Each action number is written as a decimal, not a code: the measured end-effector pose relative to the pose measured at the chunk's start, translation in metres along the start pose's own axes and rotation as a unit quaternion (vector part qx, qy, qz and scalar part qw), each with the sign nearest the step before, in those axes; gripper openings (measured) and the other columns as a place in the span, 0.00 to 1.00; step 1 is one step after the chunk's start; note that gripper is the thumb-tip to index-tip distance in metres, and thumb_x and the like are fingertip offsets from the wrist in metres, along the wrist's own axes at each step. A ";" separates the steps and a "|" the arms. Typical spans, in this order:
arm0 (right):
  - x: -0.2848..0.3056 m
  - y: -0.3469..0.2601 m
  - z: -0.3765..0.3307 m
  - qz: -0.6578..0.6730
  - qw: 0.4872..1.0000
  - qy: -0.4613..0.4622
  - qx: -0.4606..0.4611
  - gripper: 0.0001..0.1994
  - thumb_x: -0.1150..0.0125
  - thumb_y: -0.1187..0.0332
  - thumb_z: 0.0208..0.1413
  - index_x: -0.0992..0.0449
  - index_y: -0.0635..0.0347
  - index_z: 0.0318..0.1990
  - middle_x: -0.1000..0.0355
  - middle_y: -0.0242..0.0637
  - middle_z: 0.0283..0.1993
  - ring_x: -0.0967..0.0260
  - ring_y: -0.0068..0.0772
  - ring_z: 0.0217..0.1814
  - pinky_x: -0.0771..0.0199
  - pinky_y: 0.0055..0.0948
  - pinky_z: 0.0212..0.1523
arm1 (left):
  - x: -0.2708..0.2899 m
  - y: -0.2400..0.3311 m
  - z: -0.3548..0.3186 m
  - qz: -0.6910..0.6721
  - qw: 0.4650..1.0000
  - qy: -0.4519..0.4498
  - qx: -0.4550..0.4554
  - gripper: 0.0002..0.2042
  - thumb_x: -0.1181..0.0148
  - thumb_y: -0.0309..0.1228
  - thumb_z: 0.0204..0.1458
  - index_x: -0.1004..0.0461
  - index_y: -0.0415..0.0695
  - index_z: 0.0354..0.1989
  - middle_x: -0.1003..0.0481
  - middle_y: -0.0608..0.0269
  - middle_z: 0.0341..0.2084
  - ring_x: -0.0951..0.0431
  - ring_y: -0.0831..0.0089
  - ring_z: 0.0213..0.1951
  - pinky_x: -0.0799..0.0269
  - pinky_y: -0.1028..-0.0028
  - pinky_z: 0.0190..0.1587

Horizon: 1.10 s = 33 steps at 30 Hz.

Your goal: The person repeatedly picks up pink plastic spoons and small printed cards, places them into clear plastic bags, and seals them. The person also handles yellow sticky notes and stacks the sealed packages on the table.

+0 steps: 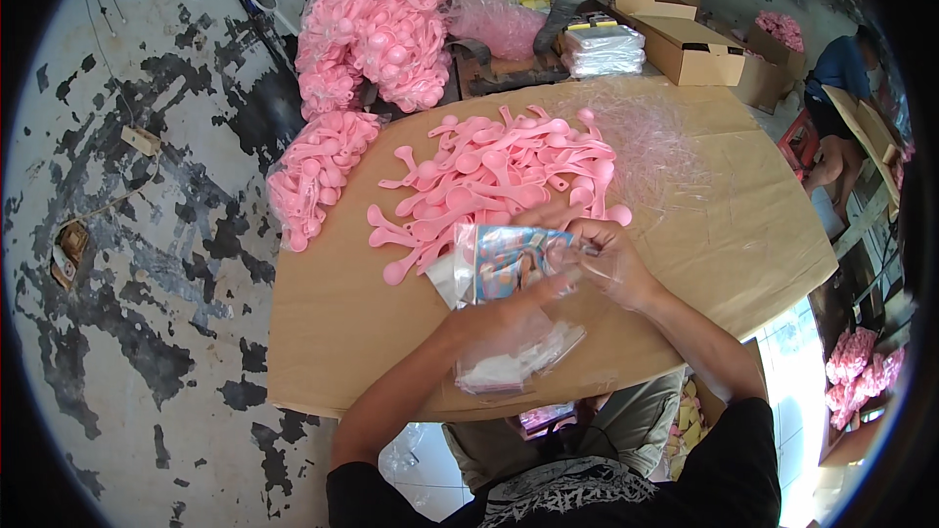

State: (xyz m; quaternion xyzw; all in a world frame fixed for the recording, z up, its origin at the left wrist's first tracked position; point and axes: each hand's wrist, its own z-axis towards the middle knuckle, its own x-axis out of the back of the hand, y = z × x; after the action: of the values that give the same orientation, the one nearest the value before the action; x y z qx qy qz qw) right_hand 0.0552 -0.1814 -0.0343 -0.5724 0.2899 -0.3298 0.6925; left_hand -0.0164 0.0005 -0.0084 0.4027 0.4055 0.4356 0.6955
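In front of me, both hands are at a clear plastic packet (496,262) with a blue printed insert. My left hand (533,295) holds it from below, blurred by motion. At the packet's right end, the fingers of my right hand (614,262) are closed on its clear plastic; exactly what they pinch is partly hidden. Just beyond lies a heap of loose pink spoons (489,171) with round bowls. Nearer my body, flat clear plastic bags (518,362) lie under my left forearm. A white sheet-like piece (445,279) shows beside the packet.
The brown-covered table (724,225) has a curved far edge. Thin clear strips (655,152) lie at its far right. Bulging bags of pink spoons (377,34) stand at the far left. Beyond are stacked plastic packs (602,49) and cardboard boxes (690,49). Another person (836,88) sits at right.
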 end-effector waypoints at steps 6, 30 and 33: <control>0.030 -0.008 0.013 -0.070 0.996 -0.017 -0.053 0.04 0.41 0.71 0.62 0.23 0.62 0.39 0.26 0.29 0.33 0.28 0.18 0.37 0.28 0.20 0.42 | 0.045 -0.013 -0.008 0.019 0.989 0.149 0.001 0.15 0.36 0.33 0.55 0.26 0.40 0.49 0.26 0.66 0.46 0.28 0.78 0.49 0.31 0.75 0.51; 0.056 -0.015 0.012 -0.055 0.982 0.130 0.123 0.10 0.43 0.64 0.64 0.24 0.60 0.45 0.26 0.25 0.28 0.36 0.13 0.26 0.33 0.20 0.27 | 0.052 0.007 0.016 -0.013 0.982 0.159 -0.105 0.25 0.43 0.30 0.59 0.41 0.42 0.64 0.33 0.50 0.60 0.27 0.56 0.57 0.32 0.59 0.60; 0.053 -0.017 0.008 -0.015 0.985 0.109 0.132 0.10 0.43 0.64 0.64 0.22 0.62 0.43 0.24 0.28 0.32 0.32 0.15 0.32 0.30 0.20 0.32 | 0.052 0.009 0.017 -0.042 0.984 0.142 -0.101 0.27 0.43 0.32 0.59 0.43 0.42 0.66 0.36 0.50 0.62 0.29 0.55 0.58 0.33 0.58 0.60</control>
State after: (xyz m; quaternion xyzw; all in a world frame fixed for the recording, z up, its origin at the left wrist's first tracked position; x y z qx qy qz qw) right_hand 0.0921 -0.2208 -0.0173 -0.4407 0.3089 -0.4356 0.7215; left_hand 0.0112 0.0480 -0.0050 0.2468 0.4704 0.4977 0.6857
